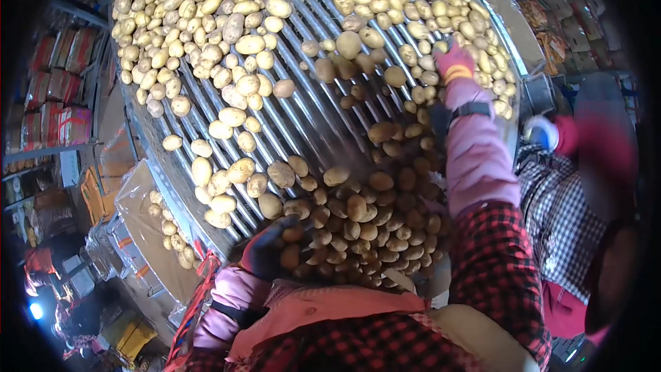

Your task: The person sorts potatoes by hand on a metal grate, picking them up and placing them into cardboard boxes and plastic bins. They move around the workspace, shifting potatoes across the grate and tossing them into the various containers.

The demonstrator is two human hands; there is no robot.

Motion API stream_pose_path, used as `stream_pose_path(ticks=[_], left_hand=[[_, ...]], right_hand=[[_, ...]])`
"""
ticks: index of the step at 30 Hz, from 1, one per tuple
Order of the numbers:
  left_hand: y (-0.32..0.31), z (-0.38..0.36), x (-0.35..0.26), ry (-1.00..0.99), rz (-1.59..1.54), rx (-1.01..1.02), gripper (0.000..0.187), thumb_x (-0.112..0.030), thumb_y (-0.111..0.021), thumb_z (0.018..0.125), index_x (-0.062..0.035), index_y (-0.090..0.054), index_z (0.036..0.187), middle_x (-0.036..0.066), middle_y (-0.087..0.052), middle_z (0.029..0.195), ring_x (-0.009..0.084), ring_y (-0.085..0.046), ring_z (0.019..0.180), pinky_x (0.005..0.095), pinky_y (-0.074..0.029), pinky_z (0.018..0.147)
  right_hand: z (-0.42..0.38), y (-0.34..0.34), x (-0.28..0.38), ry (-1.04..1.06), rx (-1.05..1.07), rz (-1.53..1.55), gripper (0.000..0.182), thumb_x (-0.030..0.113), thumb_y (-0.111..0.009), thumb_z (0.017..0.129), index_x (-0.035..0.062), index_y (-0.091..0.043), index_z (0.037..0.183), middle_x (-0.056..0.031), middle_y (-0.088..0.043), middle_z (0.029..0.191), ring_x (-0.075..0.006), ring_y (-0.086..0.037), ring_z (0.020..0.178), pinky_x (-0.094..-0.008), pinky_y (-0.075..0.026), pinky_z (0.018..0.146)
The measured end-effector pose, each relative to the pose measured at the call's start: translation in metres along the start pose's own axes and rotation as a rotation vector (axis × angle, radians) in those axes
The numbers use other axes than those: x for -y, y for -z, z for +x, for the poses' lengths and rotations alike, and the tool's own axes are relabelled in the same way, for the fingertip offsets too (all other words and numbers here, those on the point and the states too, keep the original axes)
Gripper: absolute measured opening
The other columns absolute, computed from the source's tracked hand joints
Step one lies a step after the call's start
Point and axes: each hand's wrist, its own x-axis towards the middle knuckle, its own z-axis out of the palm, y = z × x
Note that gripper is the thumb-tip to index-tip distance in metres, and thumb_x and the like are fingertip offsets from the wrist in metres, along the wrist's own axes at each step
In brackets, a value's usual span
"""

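Potatoes (206,54) lay loose along the left and right edges of the roller bed (303,111), with a heap (365,229) by its near edge. The gloved right hand (456,60) reached in among those near the right edge, touching them; how far open it was, and whether it gripped one, could not be told. The left hand (264,248) was beside the heap, near the near-left corner, too dark to show its opening or hold
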Motion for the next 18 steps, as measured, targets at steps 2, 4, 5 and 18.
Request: stream_pose_path(ticks=[2,4,5,18], left_hand=[[-0.021,-0.009,0.003,-0.041,0.079,0.075,0.048,-0.028,-0.046,0.100,0.0007,-0.042,0.138,0.012,-0.057,0.119,0.0284,-0.053,0.118,0.0424,-0.044,0.100],[-0.003,-0.005,0.010,-0.082,0.257,0.215,0.051,-0.029,-0.047,0.100,0.0011,-0.039,0.141,0.014,-0.055,0.124,0.0317,-0.051,0.121,0.0458,-0.043,0.101],[0.023,0.006,0.011,-0.155,0.570,0.248,0.047,-0.029,-0.046,0.100,0.0008,-0.043,0.137,0.014,-0.056,0.124,0.0299,-0.053,0.119,0.0434,-0.044,0.099],[-0.020,-0.031,0.010,0.120,0.056,0.350,0.056,-0.037,-0.042,0.102,-0.0104,-0.032,0.151,0.019,-0.039,0.149,0.0394,-0.045,0.130,0.0547,-0.034,0.112]], right_hand=[[-0.049,-0.009,-0.008,0.032,-0.189,0.083,0.060,0.051,-0.061,0.080,0.0138,-0.058,0.127,-0.0215,-0.066,0.113,-0.0391,-0.062,0.107,-0.0468,-0.046,0.097],[-0.098,0.003,-0.014,0.061,-0.150,0.258,0.058,0.047,-0.069,0.077,0.0119,-0.061,0.124,-0.0208,-0.066,0.114,-0.0386,-0.062,0.104,-0.0460,-0.048,0.095],[-0.119,0.008,-0.010,0.029,-0.097,0.292,0.057,0.043,-0.073,0.076,0.0106,-0.063,0.121,-0.0216,-0.066,0.113,-0.0391,-0.062,0.105,-0.0466,-0.049,0.092],[-0.306,0.093,0.071,-0.017,0.651,2.266,0.058,0.011,-0.052,0.098,0.0104,-0.027,0.150,-0.0137,-0.051,0.129,-0.0286,-0.055,0.118,-0.0441,-0.047,0.102]])
